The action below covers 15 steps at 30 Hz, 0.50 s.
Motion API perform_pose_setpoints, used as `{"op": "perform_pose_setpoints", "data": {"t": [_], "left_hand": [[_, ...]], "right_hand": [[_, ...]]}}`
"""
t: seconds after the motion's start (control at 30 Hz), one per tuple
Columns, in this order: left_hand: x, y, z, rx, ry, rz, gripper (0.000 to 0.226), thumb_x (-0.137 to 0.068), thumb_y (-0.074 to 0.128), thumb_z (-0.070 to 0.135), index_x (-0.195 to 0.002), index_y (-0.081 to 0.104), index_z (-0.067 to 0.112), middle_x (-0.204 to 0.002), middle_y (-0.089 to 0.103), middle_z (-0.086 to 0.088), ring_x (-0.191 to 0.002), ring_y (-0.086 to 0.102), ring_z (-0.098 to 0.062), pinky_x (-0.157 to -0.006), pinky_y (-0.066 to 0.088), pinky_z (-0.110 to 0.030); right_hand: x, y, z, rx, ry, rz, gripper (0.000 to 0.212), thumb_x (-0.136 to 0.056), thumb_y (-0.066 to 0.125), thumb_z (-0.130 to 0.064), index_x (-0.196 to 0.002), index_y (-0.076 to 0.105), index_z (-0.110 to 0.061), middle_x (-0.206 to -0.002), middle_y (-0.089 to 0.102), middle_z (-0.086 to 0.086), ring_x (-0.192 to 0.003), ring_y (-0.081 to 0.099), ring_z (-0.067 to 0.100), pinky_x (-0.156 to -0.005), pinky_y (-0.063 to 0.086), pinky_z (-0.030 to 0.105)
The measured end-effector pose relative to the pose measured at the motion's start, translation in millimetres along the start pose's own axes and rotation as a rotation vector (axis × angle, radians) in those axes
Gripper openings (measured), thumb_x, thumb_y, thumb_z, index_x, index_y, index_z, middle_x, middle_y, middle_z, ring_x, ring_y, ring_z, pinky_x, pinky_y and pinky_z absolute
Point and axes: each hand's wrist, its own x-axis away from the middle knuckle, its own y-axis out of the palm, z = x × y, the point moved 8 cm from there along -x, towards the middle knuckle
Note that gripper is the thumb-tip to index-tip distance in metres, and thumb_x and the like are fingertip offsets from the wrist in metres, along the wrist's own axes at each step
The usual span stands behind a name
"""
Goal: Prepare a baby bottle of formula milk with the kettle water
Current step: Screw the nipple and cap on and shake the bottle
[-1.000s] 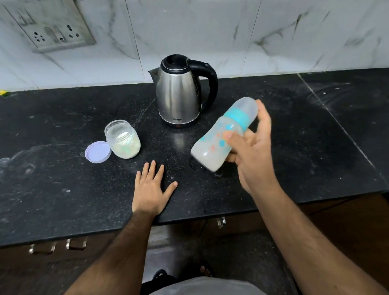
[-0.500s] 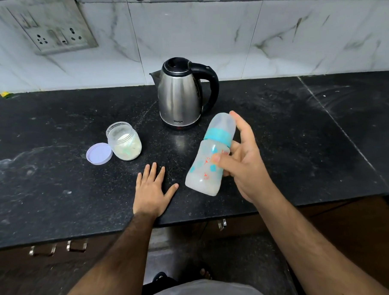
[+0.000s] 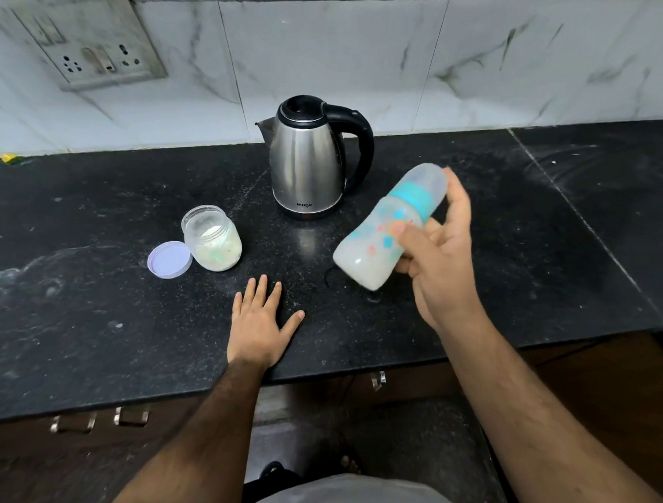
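My right hand grips the baby bottle above the black counter, tilted with its capped top up to the right. The bottle has a teal collar, a clear cap and coloured prints, and milky liquid fills it. My left hand rests flat on the counter near the front edge, fingers spread. The steel kettle with a black handle stands behind, lid down. To the left, the open formula jar holds white powder, and its lilac lid lies beside it.
A marble-tiled wall rises behind the counter, with a socket panel at the upper left. A seam runs through the counter on the right. Drawer handles show below the front edge.
The bottle swung down and left toward me, then back up and to the right, tilting again. My left hand has stayed flat on the counter.
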Motion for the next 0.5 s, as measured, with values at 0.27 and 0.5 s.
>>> {"op": "perform_pose_setpoints", "data": {"t": [0.27, 0.5], "left_hand": [[0, 0, 0, -0.009, 0.000, -0.003, 0.079, -0.091, 0.029, 0.071, -0.154, 0.026, 0.023, -0.165, 0.012, -0.004, -0.153, 0.000, -0.019, -0.124, 0.000, -0.042], [0, 0, 0, -0.008, 0.000, 0.006, 0.079, -0.091, 0.030, 0.071, -0.154, 0.028, 0.022, -0.165, 0.013, -0.005, -0.153, 0.001, -0.020, -0.124, 0.001, -0.042]], "right_hand": [[10, 16, 4, 0.069, 0.020, -0.206, 0.087, -0.076, 0.069, -0.001, -0.146, 0.026, -0.029, -0.108, 0.068, 0.000, -0.094, 0.068, 0.015, -0.075, 0.057, 0.034], [5, 9, 3, 0.048, 0.000, -0.118, 0.089, -0.078, 0.065, -0.003, -0.150, 0.020, -0.028, -0.102, 0.070, -0.003, -0.089, 0.069, 0.012, -0.071, 0.058, 0.033]]}}
